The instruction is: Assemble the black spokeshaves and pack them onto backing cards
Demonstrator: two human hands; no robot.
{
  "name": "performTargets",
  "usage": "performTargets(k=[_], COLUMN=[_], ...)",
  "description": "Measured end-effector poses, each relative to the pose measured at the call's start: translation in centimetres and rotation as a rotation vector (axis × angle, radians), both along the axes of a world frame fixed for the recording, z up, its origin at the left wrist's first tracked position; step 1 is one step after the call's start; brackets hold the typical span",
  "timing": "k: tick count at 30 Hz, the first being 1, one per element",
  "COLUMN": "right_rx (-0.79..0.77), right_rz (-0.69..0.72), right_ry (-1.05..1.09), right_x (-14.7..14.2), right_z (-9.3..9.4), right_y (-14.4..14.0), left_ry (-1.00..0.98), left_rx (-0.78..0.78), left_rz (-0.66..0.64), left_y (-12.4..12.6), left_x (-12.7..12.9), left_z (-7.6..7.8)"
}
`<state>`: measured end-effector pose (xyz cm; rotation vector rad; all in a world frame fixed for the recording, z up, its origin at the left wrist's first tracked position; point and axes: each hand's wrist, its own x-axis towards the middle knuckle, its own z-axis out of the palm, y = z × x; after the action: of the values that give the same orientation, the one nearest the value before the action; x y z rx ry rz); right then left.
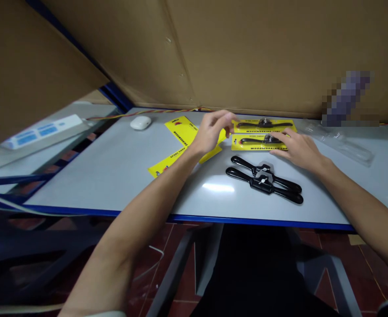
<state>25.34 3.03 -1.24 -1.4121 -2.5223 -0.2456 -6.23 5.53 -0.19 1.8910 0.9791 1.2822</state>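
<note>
My left hand is raised over loose yellow cards, its fingers loosely bent and apart, with nothing seen in them. It is beside the left end of the upper yellow spokeshave card. My right hand reaches over the right end of the lower spokeshave card, fingers spread; whether they press on it I cannot tell. A dark spokeshave lies along each of these two cards. Closer to me, two black spokeshaves lie side by side on the table, slightly slanted.
Clear plastic blister shells lie at the right of the grey table. A white rounded case sits at the back left. A power strip rests on the neighbouring surface. Cardboard walls the back, and a thin cable runs along it.
</note>
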Motion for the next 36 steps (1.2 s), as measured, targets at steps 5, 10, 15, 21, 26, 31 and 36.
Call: performTargets(k=[5, 10, 15, 21, 26, 31, 36], right_rx=[-0.031, 0.016, 0.112, -0.036, -0.188, -0.334, -0.264], right_rz=[0.000, 0.021, -0.214, -0.659, -0.741, -0.775, -0.779], right_ry=[0.007, 0.109, 0.107, 0.107, -0.072, -0.146, -0.118], right_x=[0.2, -0.4, 0.1, 4.2, 5.7, 5.5, 6.2], right_z=[-0.5, -0.7, 2.0, 5.1, 5.5, 5.7, 6.0], right_y=[0.3, 0.5, 0.6, 1.2, 0.9, 0.6, 0.6], left_ry=[0.249, 0.715, 1.025, 0.958, 0.874, 0.856, 0.827], left_rx=[0.061, 0.052, -0.072, -0.102, -0.036, 0.025, 0.056], left_rz=[0.366, 0.572, 0.315, 0.149, 0.106, 0.167, 0.299], left_y=[2.0, 2.5, 1.9, 3.2, 4.6, 5.4, 5.3], left_x=[-2.9, -3.9, -3.4, -5.0, -6.6, -7.4, -6.9], left_z=[-1.2, -1.4, -1.8, -3.1, -3.7, -4.0, -4.2])
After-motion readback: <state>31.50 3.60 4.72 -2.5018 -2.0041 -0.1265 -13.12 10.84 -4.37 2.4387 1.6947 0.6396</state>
